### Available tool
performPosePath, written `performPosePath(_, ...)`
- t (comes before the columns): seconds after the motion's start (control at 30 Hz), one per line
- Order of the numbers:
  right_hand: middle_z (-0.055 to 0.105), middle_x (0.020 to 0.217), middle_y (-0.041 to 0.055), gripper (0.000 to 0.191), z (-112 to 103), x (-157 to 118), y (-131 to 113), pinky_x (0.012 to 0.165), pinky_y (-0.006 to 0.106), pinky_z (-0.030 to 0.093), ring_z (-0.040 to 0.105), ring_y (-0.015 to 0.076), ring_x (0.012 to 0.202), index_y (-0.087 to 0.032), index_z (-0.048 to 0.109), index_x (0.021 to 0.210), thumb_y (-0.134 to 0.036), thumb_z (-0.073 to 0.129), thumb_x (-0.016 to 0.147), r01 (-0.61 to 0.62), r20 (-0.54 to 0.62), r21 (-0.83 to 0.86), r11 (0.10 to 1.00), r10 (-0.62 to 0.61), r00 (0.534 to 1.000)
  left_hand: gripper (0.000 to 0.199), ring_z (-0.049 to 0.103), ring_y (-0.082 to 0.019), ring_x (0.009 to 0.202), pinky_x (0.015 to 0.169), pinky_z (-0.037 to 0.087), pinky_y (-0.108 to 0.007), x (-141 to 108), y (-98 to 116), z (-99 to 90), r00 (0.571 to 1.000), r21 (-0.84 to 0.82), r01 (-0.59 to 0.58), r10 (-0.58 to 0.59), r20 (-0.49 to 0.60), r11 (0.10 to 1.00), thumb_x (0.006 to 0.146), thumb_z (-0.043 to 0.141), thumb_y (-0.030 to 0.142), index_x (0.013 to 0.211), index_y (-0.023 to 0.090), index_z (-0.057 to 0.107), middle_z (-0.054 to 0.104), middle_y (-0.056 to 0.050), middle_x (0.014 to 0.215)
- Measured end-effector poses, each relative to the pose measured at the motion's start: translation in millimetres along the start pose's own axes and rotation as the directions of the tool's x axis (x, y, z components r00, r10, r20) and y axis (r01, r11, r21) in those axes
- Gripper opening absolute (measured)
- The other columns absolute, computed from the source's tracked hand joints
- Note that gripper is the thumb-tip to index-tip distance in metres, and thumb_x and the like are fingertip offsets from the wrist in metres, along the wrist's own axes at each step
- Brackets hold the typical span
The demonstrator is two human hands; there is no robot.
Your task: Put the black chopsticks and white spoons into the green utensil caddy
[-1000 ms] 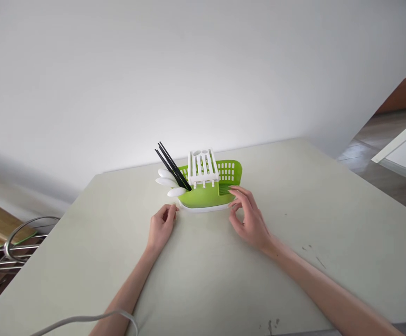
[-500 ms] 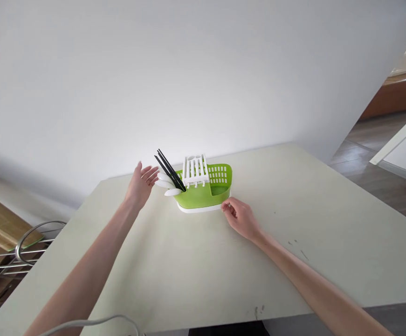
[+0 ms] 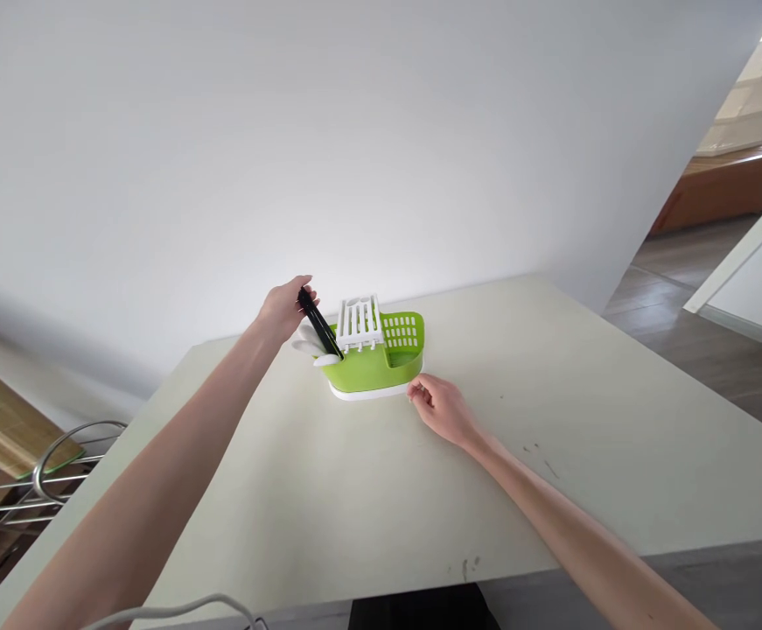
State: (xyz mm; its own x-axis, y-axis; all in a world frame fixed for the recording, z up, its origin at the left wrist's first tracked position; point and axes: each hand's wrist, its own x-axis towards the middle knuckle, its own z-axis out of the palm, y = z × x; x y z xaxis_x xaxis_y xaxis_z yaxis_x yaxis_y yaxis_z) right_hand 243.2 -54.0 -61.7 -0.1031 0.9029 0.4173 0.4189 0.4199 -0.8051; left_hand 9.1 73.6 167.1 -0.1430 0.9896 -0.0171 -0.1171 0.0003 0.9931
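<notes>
A green cutlery caddy [image 3: 360, 372] with a slotted white top [image 3: 358, 324] and a white base stands on the table. Several black chopsticks [image 3: 323, 328] lean out of its left end, gathered at the top in my left hand [image 3: 287, 306], whose fingers are closed round them. Beside the chopsticks are several white spoons [image 3: 307, 341], handles or bowls I cannot tell. My right hand [image 3: 441, 406] rests at the caddy's front right corner, fingers curled; its fingertips touch or nearly touch the white base, and anything inside the curl is hidden.
The pale table [image 3: 485, 490] meets a white wall [image 3: 381, 157] at its back edge. Left of it stand a metal rack [image 3: 45, 472] and a bamboo board [image 3: 10, 411]. A grey cable [image 3: 177, 605] crosses my left forearm near the front.
My left hand has moved up and right from beside the spoons and closed on the chopsticks, drawing them together. My right hand stays by the caddy's corner; the view has shifted slightly.
</notes>
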Motion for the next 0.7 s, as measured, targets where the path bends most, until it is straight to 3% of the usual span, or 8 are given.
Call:
performPosePath(0.13,0.072,0.084,0.0,0.015,1,1,2,0.068,0.027,0.047,0.061,0.0154,0.067,-0.024,0.062,0.089,-0.019,0.048,0.093,-0.004,0.015,-0.002,1.0,0.004,1.0,0.019,0.045,-0.009,0.054,0.06,0.05,-0.026,-15,-10,8.7,0.988,0.112,-0.038,0.02,0.153,0.993,0.09,0.077,0.023,0.083,0.017,0.06,0.043,0.006,0.061)
performPosePath(0.27,0.073,0.084,-0.0004,0.016,2,1,3,0.068,0.027,0.047,0.063,0.0157,0.069,-0.024,0.063,0.089,-0.018,0.049,0.092,-0.01,0.032,-0.01,1.0,0.01,0.999,0.026,0.042,-0.008,0.051,0.053,0.043,-0.022,-32,-23,13.2,0.963,0.212,-0.262,0.241,0.123,0.941,0.097,0.071,0.033,0.082,0.019,0.055,0.045,0.006,0.059)
performPosePath(0.33,0.073,0.083,-0.0003,0.016,2,0,4,0.068,0.027,0.046,0.063,0.0157,0.068,-0.024,0.064,0.089,-0.018,0.05,0.092,-0.015,0.037,-0.014,1.0,0.015,0.999,0.03,0.04,-0.008,0.048,0.047,0.035,-0.02,-39,-17,13.7,0.907,0.165,-0.421,0.418,0.057,0.892,0.1,0.068,0.037,0.081,0.02,0.052,0.043,0.007,0.057)
performPosePath(0.4,0.073,0.083,-0.0004,0.016,1,0,4,0.067,0.027,0.046,0.063,0.0156,0.068,-0.024,0.064,0.089,-0.018,0.05,0.091,-0.02,0.042,-0.019,1.0,0.021,0.999,0.033,0.034,-0.006,0.043,0.043,0.027,-0.02,-44,3,9.3,0.825,0.051,-0.562,0.564,-0.039,0.826,0.102,0.064,0.039,0.081,0.021,0.047,0.036,0.009,0.055)
performPosePath(0.47,0.073,0.082,-0.0008,0.016,0,-1,5,0.067,0.027,0.046,0.063,0.0153,0.068,-0.024,0.064,0.089,-0.017,0.05,0.09,-0.026,0.05,-0.022,0.999,0.027,0.998,0.032,0.024,-0.005,0.04,0.041,0.018,-0.021,-49,35,-3.2,0.768,-0.059,-0.638,0.628,-0.124,0.768,0.108,0.055,0.036,0.082,0.022,0.042,0.028,0.011,0.055)
performPosePath(0.53,0.073,0.082,-0.0011,0.016,0,-1,5,0.068,0.027,0.046,0.063,0.0153,0.068,-0.024,0.064,0.088,-0.017,0.05,0.09,-0.03,0.058,-0.024,0.999,0.031,0.998,0.032,0.015,-0.004,0.041,0.041,0.012,-0.021,-53,70,-25.1,0.747,-0.124,-0.663,0.643,-0.167,0.738,0.114,0.039,0.03,0.083,0.022,0.039,0.019,0.012,0.057)
performPosePath(0.63,0.073,0.083,-0.0012,0.016,-1,-1,5,0.069,0.027,0.045,0.063,0.0158,0.07,-0.024,0.064,0.088,-0.016,0.05,0.089,-0.037,0.068,-0.027,0.999,0.038,0.997,0.036,0.008,-0.006,0.043,0.04,0.009,-0.021,-59,107,-70.4,0.777,-0.167,-0.617,0.562,-0.284,0.769,0.116,0.031,0.03,0.082,0.021,0.038,0.011,0.011,0.058)
performPosePath(0.7,0.073,0.083,-0.0013,0.016,-1,-1,4,0.068,0.027,0.045,0.063,0.0158,0.07,-0.024,0.064,0.088,-0.016,0.05,0.089,-0.041,0.073,-0.031,0.999,0.044,0.996,0.036,0.006,-0.007,0.045,0.039,0.011,-0.02,-63,113,-103.2,0.812,-0.142,-0.57,0.529,-0.246,0.809,0.115,0.035,0.031,0.081,0.021,0.038,0.011,0.01,0.058)
